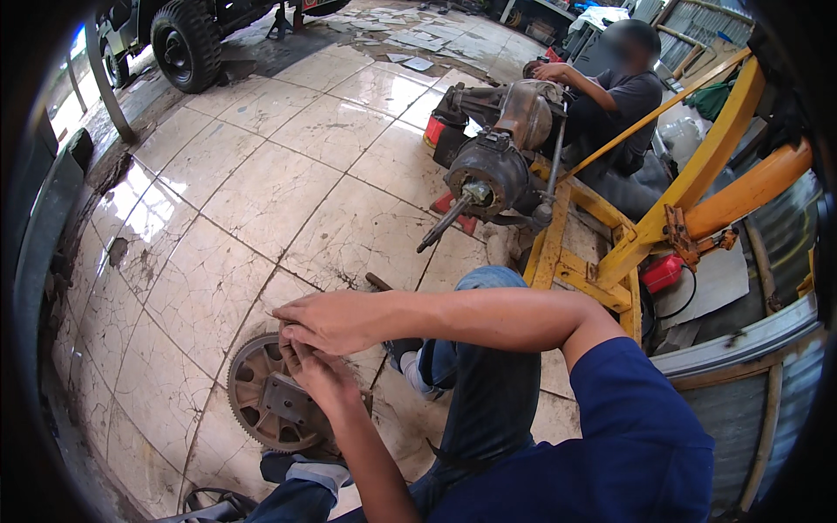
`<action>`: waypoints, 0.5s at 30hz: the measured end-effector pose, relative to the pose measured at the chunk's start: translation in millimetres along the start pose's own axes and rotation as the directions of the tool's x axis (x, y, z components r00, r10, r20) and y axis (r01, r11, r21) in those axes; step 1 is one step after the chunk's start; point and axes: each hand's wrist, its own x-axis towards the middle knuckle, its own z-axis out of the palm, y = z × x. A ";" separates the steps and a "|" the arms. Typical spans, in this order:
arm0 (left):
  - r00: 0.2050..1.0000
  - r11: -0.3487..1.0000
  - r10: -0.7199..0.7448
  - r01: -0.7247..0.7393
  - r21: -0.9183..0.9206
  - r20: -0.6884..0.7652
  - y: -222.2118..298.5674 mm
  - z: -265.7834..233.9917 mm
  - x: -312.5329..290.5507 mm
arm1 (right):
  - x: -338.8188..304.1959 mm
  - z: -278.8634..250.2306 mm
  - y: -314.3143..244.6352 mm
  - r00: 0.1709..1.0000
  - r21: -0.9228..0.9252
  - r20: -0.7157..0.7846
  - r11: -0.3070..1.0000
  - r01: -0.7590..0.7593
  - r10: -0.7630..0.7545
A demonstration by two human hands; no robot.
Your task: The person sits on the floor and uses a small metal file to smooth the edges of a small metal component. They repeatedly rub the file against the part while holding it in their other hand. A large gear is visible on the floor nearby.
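Observation:
My two hands meet over the upper right edge of a large toothed flywheel that lies on the tiles between my feet. My right hand comes across from the right, its fingers bent together above my left hand. Rising from below, my left hand has its fingers curled up close beneath the right one. Whatever sits between the fingers is hidden. A squarish metal plate with holes rests over the middle of the flywheel, next to my left wrist.
A vehicle axle stands ahead on the right, beside a yellow steel frame. Behind it a co-worker sits. A dark bar-like tool lies beyond my hands. Broken tiles and a vehicle's wheel are farther off.

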 end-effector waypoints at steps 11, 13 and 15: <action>0.994 0.990 0.085 -0.091 0.103 0.063 -0.2 14.9 -13.0 | 1.1 -9.8 0.3 0.999 -0.043 -0.010 0.998 -0.040 0.040; 0.993 0.992 0.072 -0.080 0.092 0.094 -5.5 11.3 -10.8 | 1.8 -9.2 2.6 0.998 -0.047 -0.018 0.997 -0.067 0.067; 0.994 0.994 0.053 -0.062 0.095 0.101 -6.0 10.4 -10.7 | 2.4 -14.4 -1.2 0.991 -0.046 0.046 0.991 -0.126 0.128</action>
